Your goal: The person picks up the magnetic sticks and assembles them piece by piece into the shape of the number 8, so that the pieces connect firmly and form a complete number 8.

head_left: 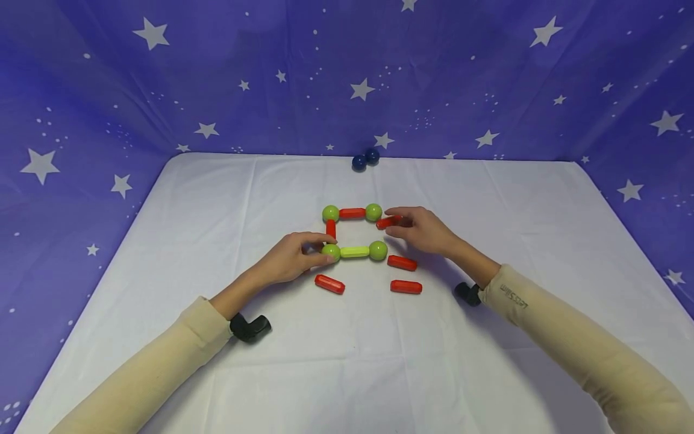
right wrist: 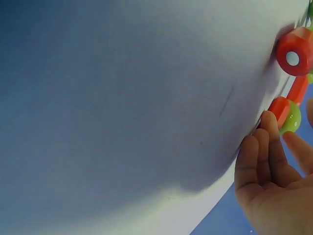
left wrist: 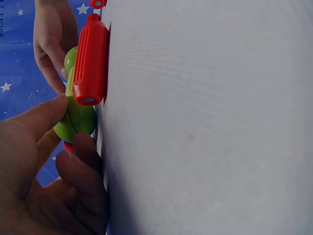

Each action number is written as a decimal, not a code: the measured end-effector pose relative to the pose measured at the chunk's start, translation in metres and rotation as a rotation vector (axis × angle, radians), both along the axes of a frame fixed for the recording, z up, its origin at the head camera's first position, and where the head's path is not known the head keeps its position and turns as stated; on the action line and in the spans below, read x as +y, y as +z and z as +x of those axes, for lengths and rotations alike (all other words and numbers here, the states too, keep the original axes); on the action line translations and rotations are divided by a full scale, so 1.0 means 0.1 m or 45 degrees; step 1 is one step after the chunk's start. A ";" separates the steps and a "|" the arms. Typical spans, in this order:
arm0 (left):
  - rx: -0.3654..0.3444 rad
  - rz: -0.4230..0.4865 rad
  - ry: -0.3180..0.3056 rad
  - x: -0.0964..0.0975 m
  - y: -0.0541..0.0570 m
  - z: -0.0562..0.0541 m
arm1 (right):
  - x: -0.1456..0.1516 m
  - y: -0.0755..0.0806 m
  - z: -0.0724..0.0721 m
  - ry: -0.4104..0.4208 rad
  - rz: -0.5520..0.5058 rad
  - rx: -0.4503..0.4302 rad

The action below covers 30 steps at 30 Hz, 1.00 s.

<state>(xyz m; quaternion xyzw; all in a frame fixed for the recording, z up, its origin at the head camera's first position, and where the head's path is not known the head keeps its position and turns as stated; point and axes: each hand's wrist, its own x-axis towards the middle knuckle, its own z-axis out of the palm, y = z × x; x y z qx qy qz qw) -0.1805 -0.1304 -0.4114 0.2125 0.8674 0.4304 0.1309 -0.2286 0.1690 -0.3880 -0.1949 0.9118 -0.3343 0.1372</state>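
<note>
My left hand pinches a green ball, finger and thumb on opposite sides. From that ball, a yellow-green rod runs right to another green ball, and a red rod runs back to a third ball. Along the back, a red rod reaches a further green ball. My right hand has its finger and thumb spread around a slanted red rod, near that back right ball. In the right wrist view, fingertips are right at this rod.
In front lie loose red rods: one on the left, two on the right. Two dark blue balls sit at the table's back edge. White cloth covers the table; a starry blue curtain stands behind.
</note>
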 end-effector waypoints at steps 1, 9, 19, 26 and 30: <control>0.002 0.001 -0.001 0.00 0.00 0.00 | 0.00 -0.01 -0.01 0.002 0.007 -0.006; 0.010 -0.001 0.001 0.01 -0.02 0.00 | -0.02 -0.03 -0.03 0.008 0.038 -0.014; 0.005 0.001 0.006 0.01 -0.02 0.00 | -0.03 -0.01 -0.03 0.054 0.070 0.007; 0.004 -0.007 0.006 0.00 -0.02 0.00 | -0.06 -0.03 -0.03 0.035 0.105 -0.009; -0.004 -0.005 0.006 0.01 -0.02 -0.01 | -0.05 -0.02 -0.03 0.035 0.099 0.001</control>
